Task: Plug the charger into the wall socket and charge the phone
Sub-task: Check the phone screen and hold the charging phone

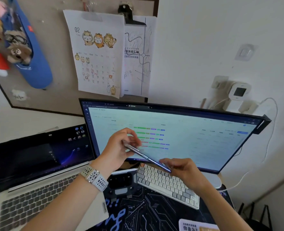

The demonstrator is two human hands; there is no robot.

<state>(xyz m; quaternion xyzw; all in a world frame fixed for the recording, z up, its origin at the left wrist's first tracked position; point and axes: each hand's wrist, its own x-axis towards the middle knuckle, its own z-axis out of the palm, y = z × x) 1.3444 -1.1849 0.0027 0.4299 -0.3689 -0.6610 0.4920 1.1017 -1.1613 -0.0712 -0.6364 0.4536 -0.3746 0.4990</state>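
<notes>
Blue-edged phone [146,156] hangs edge-on in front of the monitor [188,135], above the white keyboard [164,182]. Left hand [121,145], watch strap at the wrist, grips its upper end; right hand [181,169] pinches its lower end. White cable [271,130] loops down from the charger block [234,105] at the wall sockets, well apart to the right.

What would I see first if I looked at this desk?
Right in the middle, two hands hold a thin phone seen edge-on in front of the big lit monitor: the left hand grips its upper end, the right hand its lower end. Above the monitor hangs a cartoon calendar, and plush toys sit in a blue pouch at the top left. On the wall to the right, a white cable loops down towards the desk.
</notes>
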